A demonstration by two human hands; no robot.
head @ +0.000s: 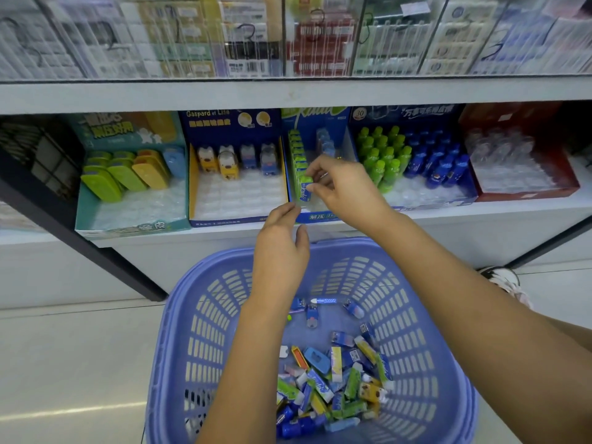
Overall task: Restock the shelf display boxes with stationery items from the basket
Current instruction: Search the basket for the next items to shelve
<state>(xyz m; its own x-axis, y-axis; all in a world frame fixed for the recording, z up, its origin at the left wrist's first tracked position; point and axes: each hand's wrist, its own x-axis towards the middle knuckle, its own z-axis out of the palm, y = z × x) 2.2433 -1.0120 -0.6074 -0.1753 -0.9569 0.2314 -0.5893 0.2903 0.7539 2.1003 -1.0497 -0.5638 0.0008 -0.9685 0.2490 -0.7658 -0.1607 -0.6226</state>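
Blue basket (208, 315): loose stationery items (333, 379) heaped in its bottom. Left hand (282, 241) above the far rim, fingers relaxed, holding nothing (thumb apart). Right hand (342, 187) pinches green eraser (303, 189), front of its row in blue display box (320, 216).

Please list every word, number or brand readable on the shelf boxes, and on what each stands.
"Gaspard et Lisa": header of the dark blue box.
"30": round badge on the header of the bottle box.
Chinese characters on the teal box, narrow blue box and bottle box: too blurred for me to quote.
Script on the green eraser pinched by the right hand: blurred.
Packets on the upper shelf: blurred, unreadable.
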